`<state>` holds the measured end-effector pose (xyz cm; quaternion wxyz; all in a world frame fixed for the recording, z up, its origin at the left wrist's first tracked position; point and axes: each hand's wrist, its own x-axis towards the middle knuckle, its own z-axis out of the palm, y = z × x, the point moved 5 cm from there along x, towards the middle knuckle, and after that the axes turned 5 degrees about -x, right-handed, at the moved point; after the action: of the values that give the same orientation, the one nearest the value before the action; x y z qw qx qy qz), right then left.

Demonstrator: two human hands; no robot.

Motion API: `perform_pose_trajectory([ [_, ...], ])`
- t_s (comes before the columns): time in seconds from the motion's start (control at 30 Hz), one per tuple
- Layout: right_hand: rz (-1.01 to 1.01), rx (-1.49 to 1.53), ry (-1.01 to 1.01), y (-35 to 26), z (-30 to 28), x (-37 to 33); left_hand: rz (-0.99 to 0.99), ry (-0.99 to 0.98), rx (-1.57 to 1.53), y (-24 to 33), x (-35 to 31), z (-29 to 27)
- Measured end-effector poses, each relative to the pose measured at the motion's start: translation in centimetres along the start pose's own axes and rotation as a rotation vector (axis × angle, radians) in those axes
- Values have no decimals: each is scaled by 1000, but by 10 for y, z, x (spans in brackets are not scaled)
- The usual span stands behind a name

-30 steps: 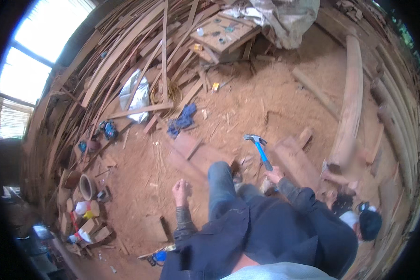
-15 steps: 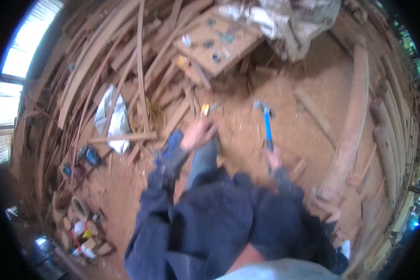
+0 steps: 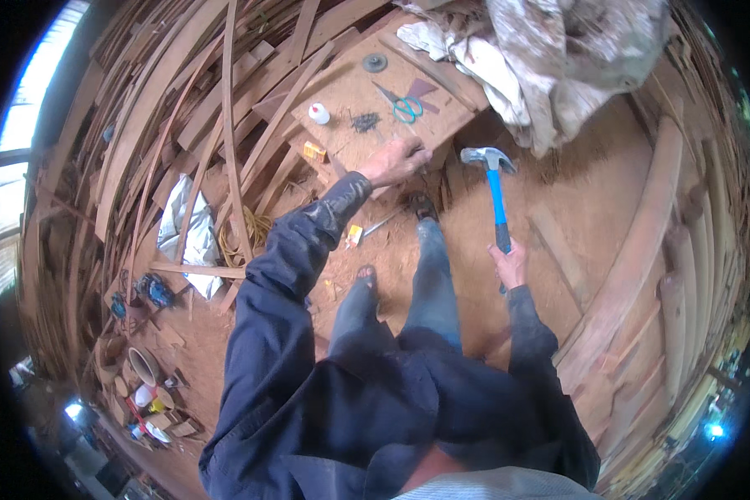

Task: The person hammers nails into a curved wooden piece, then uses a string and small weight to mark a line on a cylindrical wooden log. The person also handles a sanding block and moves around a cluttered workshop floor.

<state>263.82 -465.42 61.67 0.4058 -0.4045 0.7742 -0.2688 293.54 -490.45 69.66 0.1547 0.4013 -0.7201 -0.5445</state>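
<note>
My right hand [image 3: 511,263] is wrapped round the dark grip of a claw hammer [image 3: 497,196] with a blue shaft, its steel head pointing away from me. My left hand [image 3: 397,162] reaches over the near edge of a low wooden table [image 3: 437,137], fingers curled in; whatever is inside them is hidden. Beyond that hand lie a small pile of dark nails [image 3: 364,122], teal-handled scissors [image 3: 407,108] and a dark round disc [image 3: 375,62]. A small white bottle [image 3: 319,113] stands towards the table's left corner.
A yellow-and-white small box [image 3: 354,236] lies on the earth floor by my feet, another yellow box [image 3: 313,151] at the table's left. Long boards [image 3: 162,117] are stacked at left, a thick curved plank [image 3: 633,258] at right. Crumpled sheeting [image 3: 571,67] drapes beyond the table.
My left hand has moved forward from beside my knee to the table's near edge, over where a dark ring-shaped thing showed. The hammer stays in my right hand. My legs are now straighter.
</note>
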Motion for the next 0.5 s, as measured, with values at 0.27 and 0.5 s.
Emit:
perform_pose_trajectory([
  [0.27,-99,-190,-193,-34,64,240,-217,241,186,-241,199,-62],
  [0.5,-190,-448,-281,-55,125,394,-310,643,190,-356,256,-93],
])
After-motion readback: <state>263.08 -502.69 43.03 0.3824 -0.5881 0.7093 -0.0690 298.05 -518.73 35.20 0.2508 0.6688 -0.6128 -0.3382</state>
